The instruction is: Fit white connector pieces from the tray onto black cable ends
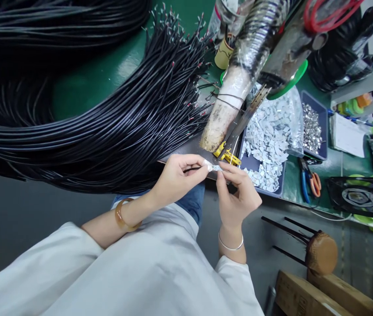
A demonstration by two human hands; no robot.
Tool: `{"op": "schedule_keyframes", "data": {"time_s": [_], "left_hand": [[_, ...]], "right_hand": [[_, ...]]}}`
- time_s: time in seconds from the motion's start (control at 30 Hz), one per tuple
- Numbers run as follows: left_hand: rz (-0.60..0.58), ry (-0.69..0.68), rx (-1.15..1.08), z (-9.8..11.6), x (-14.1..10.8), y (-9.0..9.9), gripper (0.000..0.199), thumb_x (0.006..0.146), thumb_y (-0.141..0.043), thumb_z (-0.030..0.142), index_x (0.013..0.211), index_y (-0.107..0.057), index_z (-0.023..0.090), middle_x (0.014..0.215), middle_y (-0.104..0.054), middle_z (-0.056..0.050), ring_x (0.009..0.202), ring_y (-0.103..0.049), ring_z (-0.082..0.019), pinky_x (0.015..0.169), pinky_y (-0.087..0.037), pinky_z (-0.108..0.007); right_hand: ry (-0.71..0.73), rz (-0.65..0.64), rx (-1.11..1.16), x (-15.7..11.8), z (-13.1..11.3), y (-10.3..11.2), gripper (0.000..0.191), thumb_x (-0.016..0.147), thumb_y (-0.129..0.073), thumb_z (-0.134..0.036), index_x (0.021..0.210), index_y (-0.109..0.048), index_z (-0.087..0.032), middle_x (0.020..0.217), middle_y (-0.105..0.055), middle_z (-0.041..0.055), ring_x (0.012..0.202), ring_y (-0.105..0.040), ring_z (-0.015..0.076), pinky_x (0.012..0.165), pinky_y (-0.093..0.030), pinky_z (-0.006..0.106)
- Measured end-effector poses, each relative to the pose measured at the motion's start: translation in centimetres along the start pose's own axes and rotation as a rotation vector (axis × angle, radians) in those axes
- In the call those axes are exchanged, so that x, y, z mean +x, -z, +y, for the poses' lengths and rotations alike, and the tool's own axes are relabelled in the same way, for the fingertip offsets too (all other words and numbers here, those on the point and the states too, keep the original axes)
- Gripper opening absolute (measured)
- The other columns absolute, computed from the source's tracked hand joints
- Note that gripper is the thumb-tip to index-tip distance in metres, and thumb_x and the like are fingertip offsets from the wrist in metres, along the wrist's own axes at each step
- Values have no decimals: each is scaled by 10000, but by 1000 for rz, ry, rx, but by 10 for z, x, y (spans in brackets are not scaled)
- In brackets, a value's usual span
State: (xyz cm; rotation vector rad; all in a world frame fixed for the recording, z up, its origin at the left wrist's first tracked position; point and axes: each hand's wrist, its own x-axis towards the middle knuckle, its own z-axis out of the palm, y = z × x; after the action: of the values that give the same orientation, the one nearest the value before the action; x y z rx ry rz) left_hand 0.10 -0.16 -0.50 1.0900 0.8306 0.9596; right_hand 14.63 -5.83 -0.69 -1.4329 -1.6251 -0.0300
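My left hand [181,175] is closed in a pinch round a black cable [192,169] close to its end. Fingertips meet my right hand [235,188], which pinches a small pale rectangular piece [216,168] at the cable's tip. Whether the piece and the cable are joined cannot be made out. Just beyond my fingers is a yellow clip [227,154] by the tip of a metal arm. A thick bundle of black cables [107,127] lies to the left, many ends showing red and white wires.
A white-wrapped duct [227,98] hangs close above the hands. To the right are a tray of pale pieces [268,140], a bin of metal parts [311,129], pliers [310,182] and a black fan [362,196]. A stool [321,253] and cardboard boxes [305,294] are below.
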Motion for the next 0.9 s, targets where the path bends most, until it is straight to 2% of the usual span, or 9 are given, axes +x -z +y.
{"op": "schedule_keyframes", "data": {"time_s": [0.07, 0.17, 0.33, 0.5, 0.63, 0.9], "left_hand": [[35, -19, 41, -3, -1, -1, 104, 793, -682, 199, 736, -709, 117, 656, -613, 2, 582, -500, -77, 532, -409, -179], [70, -44, 94, -7, -1, -1, 97, 811, -664, 194, 766, -720, 127, 651, -595, 2, 577, -485, -79, 527, -398, -187], [72, -19, 129, -7, 2, -1, 111, 801, -662, 182, 711, -705, 136, 626, -596, -1, 558, -473, -85, 504, -380, -193], [80, -48, 140, -4, 4, -4, 133, 809, -637, 154, 684, -677, 131, 609, -557, 21, 532, -387, -51, 476, -310, -166], [86, -75, 162, -3, 4, -7, 130, 834, -621, 166, 741, -700, 123, 655, -596, 13, 545, -417, -47, 487, -345, -149], [128, -303, 339, -2, 4, -6, 129, 842, -626, 146, 792, -744, 131, 705, -684, -6, 578, -518, -64, 502, -399, -141]], "right_hand": [[77, 19, -75, 1, 0, -2, 182, 849, -711, -77, 942, -669, -227, 984, -801, 12, 883, -773, 135, 798, -622, 245], [115, 22, -102, 3, 1, -4, 180, 838, -723, -76, 925, -660, -221, 978, -801, 24, 870, -772, 136, 799, -620, 239], [108, 26, -114, 4, 2, -6, 176, 847, -715, -82, 913, -643, -228, 994, -797, 23, 895, -768, 140, 800, -623, 257], [53, 22, -57, 5, 3, -7, 166, 844, -726, -88, 911, -655, -221, 986, -788, 19, 887, -761, 143, 796, -623, 280], [25, 26, -37, 7, 4, -8, 156, 840, -731, -87, 906, -671, -216, 977, -782, 15, 887, -754, 141, 805, -620, 287], [42, 54, -79, 10, -2, -7, 170, 824, -754, -107, 900, -674, -237, 994, -784, 10, 875, -760, 152, 807, -629, 290]]}}
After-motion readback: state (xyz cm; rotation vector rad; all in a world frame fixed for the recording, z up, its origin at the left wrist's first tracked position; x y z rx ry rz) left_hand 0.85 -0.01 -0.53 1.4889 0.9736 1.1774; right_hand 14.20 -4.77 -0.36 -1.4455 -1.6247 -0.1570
